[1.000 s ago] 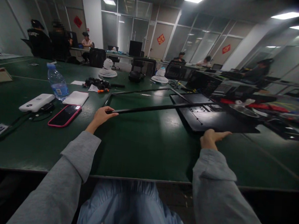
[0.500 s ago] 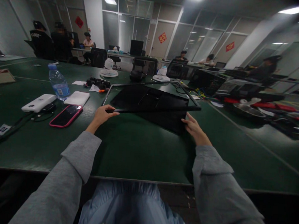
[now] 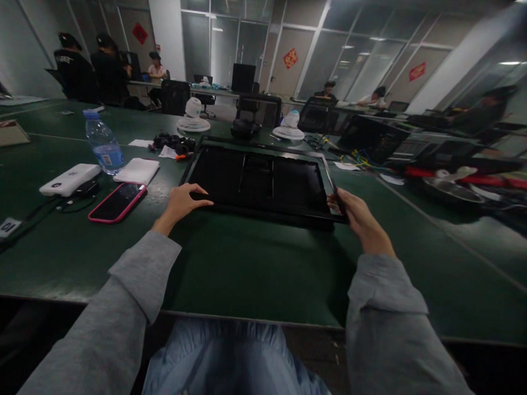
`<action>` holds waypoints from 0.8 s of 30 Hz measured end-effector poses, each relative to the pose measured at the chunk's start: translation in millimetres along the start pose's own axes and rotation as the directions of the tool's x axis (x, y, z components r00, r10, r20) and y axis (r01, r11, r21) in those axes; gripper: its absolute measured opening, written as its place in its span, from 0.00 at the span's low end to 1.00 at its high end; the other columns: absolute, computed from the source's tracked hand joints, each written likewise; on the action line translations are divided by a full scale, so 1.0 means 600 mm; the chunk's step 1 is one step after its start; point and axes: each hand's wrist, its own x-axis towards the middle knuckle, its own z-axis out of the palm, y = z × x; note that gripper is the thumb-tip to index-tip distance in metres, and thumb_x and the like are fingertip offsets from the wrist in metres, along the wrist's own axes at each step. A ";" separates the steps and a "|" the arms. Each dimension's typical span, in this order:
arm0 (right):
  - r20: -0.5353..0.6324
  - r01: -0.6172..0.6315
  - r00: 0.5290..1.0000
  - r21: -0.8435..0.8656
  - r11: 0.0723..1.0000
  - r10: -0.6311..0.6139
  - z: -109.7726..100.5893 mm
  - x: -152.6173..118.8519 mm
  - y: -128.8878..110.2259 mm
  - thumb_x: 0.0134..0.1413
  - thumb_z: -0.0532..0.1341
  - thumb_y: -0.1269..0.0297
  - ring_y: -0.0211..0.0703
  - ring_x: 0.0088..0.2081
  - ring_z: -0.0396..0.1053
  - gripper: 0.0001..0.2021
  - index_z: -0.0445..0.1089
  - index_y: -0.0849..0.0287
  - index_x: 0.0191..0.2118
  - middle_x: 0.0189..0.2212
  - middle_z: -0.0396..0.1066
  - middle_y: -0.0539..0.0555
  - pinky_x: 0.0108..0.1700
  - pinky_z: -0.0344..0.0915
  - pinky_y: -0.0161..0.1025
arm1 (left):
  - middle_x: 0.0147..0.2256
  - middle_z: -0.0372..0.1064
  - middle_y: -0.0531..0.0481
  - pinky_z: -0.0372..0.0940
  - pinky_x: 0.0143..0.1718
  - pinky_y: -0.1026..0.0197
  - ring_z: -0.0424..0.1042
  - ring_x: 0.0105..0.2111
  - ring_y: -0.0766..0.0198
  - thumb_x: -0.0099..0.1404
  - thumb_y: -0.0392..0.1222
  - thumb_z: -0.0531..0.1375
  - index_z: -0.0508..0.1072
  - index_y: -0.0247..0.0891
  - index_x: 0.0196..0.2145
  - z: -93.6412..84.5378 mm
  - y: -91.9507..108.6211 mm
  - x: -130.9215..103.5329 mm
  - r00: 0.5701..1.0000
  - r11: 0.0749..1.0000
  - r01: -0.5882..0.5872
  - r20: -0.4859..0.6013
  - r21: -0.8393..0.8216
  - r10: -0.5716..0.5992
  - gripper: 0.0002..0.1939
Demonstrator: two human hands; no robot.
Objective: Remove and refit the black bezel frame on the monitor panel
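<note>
A thin black rectangular bezel frame (image 3: pixel 285 211) lies over a shallow black panel (image 3: pixel 292 178), which looks like a monitor's back cover, on the green table. My left hand (image 3: pixel 180 205) has its thumb and fingers around the frame's near left corner. At the near right corner, my right hand (image 3: pixel 359 219) is closed on the frame's right side, with some fingertips showing inside the opening. The panel's ribbed middle shows through the frame, and its near edge sticks out slightly below the front bar.
Left of my hands are a pink-cased phone (image 3: pixel 117 203), a white power bank (image 3: pixel 70 180), a white pad (image 3: pixel 138 170) and a water bottle (image 3: pixel 104 147). Two small fans (image 3: pixel 193 120) stand behind the panel. A metal pan (image 3: pixel 453 191) sits far right. Several people are in the background.
The frame has come down from a tilted position and now lies roughly lined up over the panel. The panel has turned straighter. My right hand has moved right, onto the frame's side.
</note>
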 end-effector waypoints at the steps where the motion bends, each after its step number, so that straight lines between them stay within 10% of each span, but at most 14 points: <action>1: -0.024 0.027 0.999 -0.056 0.998 -0.029 0.009 0.000 0.001 0.52 0.69 0.44 0.53 0.44 0.78 0.24 0.73 0.55 0.47 0.40 0.77 0.58 0.52 0.77 0.53 | 0.44 0.81 0.47 0.66 0.56 0.45 0.76 0.49 0.48 0.56 0.55 0.76 0.82 0.46 0.39 -0.001 0.002 -0.001 1.000 1.000 -0.001 0.004 0.014 0.001 0.17; 9: -0.184 0.149 0.927 -0.620 0.770 -0.328 0.058 -0.006 0.040 0.56 0.58 0.64 0.61 0.59 0.68 0.24 0.72 0.59 0.59 0.50 0.74 0.63 0.68 0.57 0.69 | 0.45 0.81 0.48 0.60 0.61 0.42 0.73 0.54 0.46 0.58 0.52 0.76 0.83 0.48 0.39 0.002 -0.006 -0.003 0.999 0.997 -0.031 0.024 0.075 0.029 0.14; 19: -0.171 0.104 0.950 -0.614 0.782 -0.261 0.054 -0.014 0.050 0.56 0.59 0.63 0.62 0.56 0.71 0.27 0.73 0.62 0.61 0.51 0.74 0.67 0.65 0.63 0.64 | 0.52 0.78 0.47 0.57 0.64 0.38 0.68 0.61 0.44 0.59 0.54 0.75 0.83 0.47 0.38 0.014 -0.023 -0.002 0.989 0.988 -0.123 0.093 0.097 0.114 0.13; 24: -0.151 0.113 0.953 -0.625 0.773 -0.262 0.053 -0.005 0.061 0.58 0.59 0.64 0.59 0.58 0.73 0.28 0.73 0.62 0.64 0.56 0.76 0.65 0.66 0.65 0.60 | 0.66 0.67 0.39 0.56 0.70 0.42 0.62 0.68 0.45 0.68 0.53 0.67 0.79 0.42 0.56 0.023 -0.042 0.012 0.993 0.999 -0.025 -0.117 0.048 0.031 0.22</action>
